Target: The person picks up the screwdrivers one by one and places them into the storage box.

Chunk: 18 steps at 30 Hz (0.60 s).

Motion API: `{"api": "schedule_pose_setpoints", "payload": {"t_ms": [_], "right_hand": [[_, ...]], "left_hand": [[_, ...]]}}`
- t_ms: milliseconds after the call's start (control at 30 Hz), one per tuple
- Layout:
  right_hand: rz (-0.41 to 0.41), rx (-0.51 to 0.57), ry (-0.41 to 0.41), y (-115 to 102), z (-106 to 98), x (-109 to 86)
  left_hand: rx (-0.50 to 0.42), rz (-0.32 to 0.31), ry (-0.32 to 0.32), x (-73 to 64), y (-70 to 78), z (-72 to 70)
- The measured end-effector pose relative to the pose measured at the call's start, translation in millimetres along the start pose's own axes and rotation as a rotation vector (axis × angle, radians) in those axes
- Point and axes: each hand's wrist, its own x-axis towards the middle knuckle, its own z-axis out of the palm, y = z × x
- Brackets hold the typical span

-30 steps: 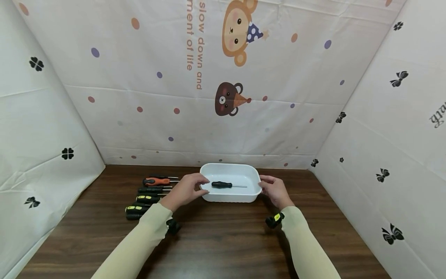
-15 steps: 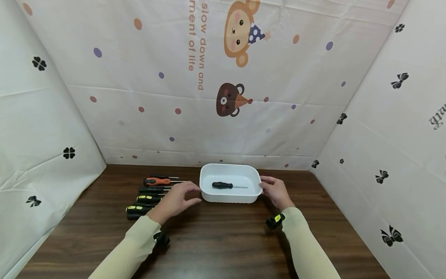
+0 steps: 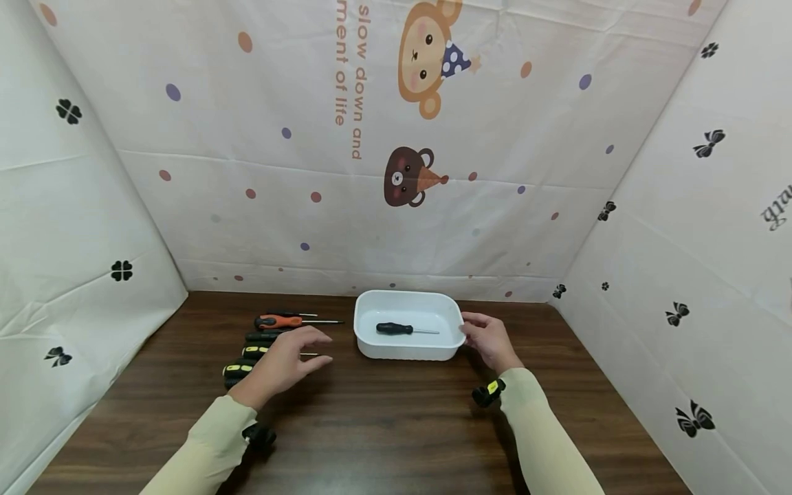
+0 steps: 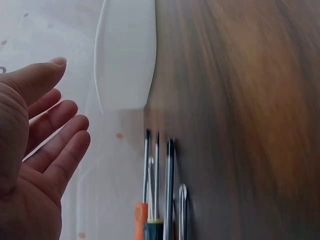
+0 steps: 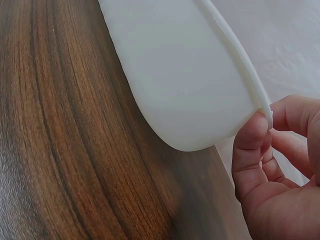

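Note:
A white plastic tub stands near the back of the table, with one black-handled screwdriver lying in it. My right hand pinches the tub's right rim; in the right wrist view thumb and fingers close on the rim. My left hand holds nothing and hovers over the row of screwdrivers left of the tub, its fingers spread from the thumb. Beyond its fingertips lies an orange-and-black screwdriver. Under the hand, yellow-marked black handles are partly hidden. The left wrist view shows several metal shafts.
The dark wooden table extends in front of the tub. A printed cloth hangs right behind it. White cloth walls close in the right and left sides. Each wrist wears a small black camera.
My left hand has let go of the tub's left side and moved left, over the screwdrivers. My right hand stays on the rim. The tub has hardly moved.

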Motion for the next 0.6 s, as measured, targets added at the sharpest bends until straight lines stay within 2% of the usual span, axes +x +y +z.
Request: {"api": "schedule_pose_setpoints", "payload": {"t_ms": [233,433,600], "right_hand": [[-0.002,0.001,-0.012,-0.6,0.5,-0.8],[0.001,-0.007,-0.023,0.6,1.9,-1.5],[-0.009,-0.004,-0.025,-0.6,-1.0,-0.7]], "left_hand": [[0.038,-0.01,0.037,-15.6,-8.4,-12.5],[0.126,0.026,0.101,-32.0,-18.8,-23.7],[0.111,0.003,0.109,-39.2,-23.5,-27.9]]}}
